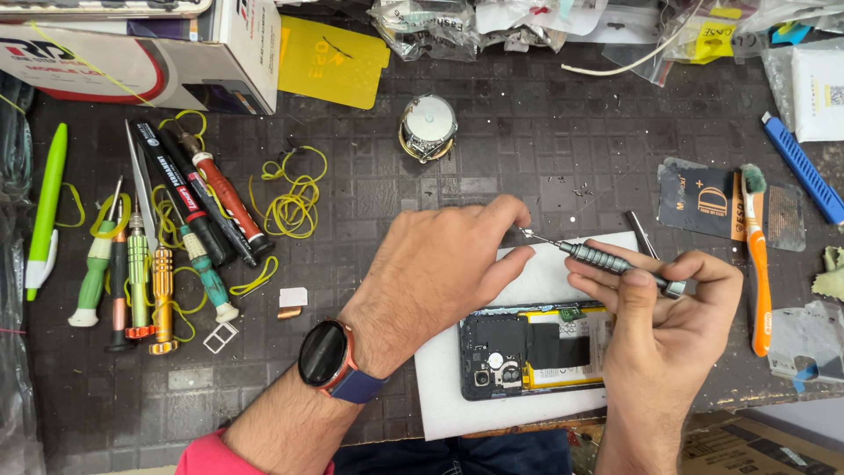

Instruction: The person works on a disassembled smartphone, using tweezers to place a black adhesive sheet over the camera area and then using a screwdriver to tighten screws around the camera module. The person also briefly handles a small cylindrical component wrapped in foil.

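Nearest the camera, an opened phone (536, 352) lies on a white pad (457, 396) at the front edge of the dark mat (545, 176), its back off so the battery and black inner cover show. The right hand (664, 325) is curled about a grey screwdriver (615, 264), thumb and fingers closed on its knurled handle, the tip pointing left and up. The left hand (440, 273), with a round watch (325, 354) on its wrist, hovers above the pad beside the phone; its thumb and forefinger are pinched together right at the screwdriver's tip. Whether they grip something tiny there cannot be told.

Further left on the mat lie about 8 small drivers (149, 264) in a row, green, orange, teal and black handles, with yellow rubber bands (294, 198) looped among them. A green pen (44, 211) lies at the far left. A SIM tray (220, 336) sits near the drivers' lower ends.

To the right lies an orange toothbrush (758, 264), its bristles teal, and beyond it a blue tool (802, 167). A round metal part (428, 126) stands toward the back of the mat. At the far edge sit a white box (167, 62), a yellow card (332, 62) and clear bags (457, 26) of parts.
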